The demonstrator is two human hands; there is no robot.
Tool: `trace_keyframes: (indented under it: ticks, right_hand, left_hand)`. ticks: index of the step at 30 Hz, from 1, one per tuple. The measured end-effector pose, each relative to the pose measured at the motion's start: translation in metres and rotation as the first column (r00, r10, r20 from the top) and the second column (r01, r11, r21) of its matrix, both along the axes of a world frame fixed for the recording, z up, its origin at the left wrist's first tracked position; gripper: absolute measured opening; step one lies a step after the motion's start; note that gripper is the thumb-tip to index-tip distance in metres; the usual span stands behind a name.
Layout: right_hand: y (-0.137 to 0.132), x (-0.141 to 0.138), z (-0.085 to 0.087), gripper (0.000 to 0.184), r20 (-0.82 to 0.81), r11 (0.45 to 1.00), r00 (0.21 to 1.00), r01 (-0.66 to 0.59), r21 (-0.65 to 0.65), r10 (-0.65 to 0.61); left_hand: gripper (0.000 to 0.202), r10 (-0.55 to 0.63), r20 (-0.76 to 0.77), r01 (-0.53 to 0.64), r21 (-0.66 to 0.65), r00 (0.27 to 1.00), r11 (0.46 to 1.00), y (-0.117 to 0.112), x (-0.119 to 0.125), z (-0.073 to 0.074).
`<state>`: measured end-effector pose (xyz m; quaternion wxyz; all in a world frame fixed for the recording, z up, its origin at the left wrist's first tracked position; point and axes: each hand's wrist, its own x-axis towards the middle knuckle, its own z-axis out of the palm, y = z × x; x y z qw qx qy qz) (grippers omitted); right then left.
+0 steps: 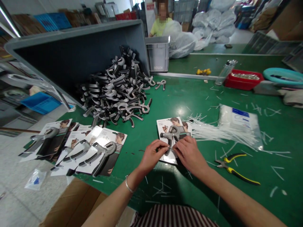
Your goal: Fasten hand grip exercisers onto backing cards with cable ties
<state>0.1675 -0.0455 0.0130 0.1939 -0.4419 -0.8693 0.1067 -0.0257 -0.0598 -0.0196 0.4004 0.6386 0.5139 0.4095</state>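
Observation:
A grey and black hand grip strengthener (174,134) lies on a printed backing card (163,126) in front of me, and another card shows behind it. Over the strengthener's lower handle, my left hand (155,154) pinches a thin white cable tie between thumb and fingertips. My right hand (189,154) closes on the tie from the other side, its fingertips almost meeting the left ones. Most of that tie is hidden by the fingers. To the right, a bundle of loose white cable ties (208,132) spills from a clear plastic bag (239,123).
Yellow-handled cutting pliers (243,171) lie right of my hands. Carded strengtheners (94,154) sit at left. A tipped grey bin (78,34) spills a heap of strengtheners (115,91). A red tray (243,80) stands back right. Tie offcuts litter the green table (189,198). Another person (159,25) is beyond.

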Motion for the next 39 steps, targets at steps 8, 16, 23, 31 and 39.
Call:
trace_keyframes:
  ticks: [8, 16, 23, 31, 39]
  right_hand:
    - [0.004, -0.005, -0.006, 0.013, -0.127, 0.999, 0.992, -0.01, -0.033, 0.006]
    - [0.001, -0.007, -0.007, 0.018, -0.169, 0.998, 0.985, -0.034, -0.059, 0.024]
    - [0.0, -0.001, -0.017, 0.009, -0.381, 0.991, 0.923, 0.001, -0.135, -0.053]
    - [0.006, -0.007, -0.026, 0.014, -0.545, 0.977, 0.837, -0.086, -0.195, -0.035]
    - [-0.024, 0.187, -0.044, 0.065, 0.096, 0.992, 0.994, 0.065, -0.111, -0.054]
  left_hand:
    - [0.018, -0.122, -0.195, 0.139, 0.076, 0.973, 0.987, 0.003, -0.005, 0.019]
    - [0.024, 0.035, -0.739, 0.297, 0.313, 0.673, 0.902, -0.001, 0.006, 0.047]
    - [0.018, -0.007, -0.5, 0.135, 0.221, 0.866, 0.966, -0.013, 0.006, 0.029]
    - [0.012, 0.234, -0.456, -0.134, 0.241, 0.858, 0.961, -0.014, -0.006, -0.01]
    - [0.036, 0.353, 0.346, -0.2, -0.407, 0.869, 0.891, -0.01, -0.041, 0.036]
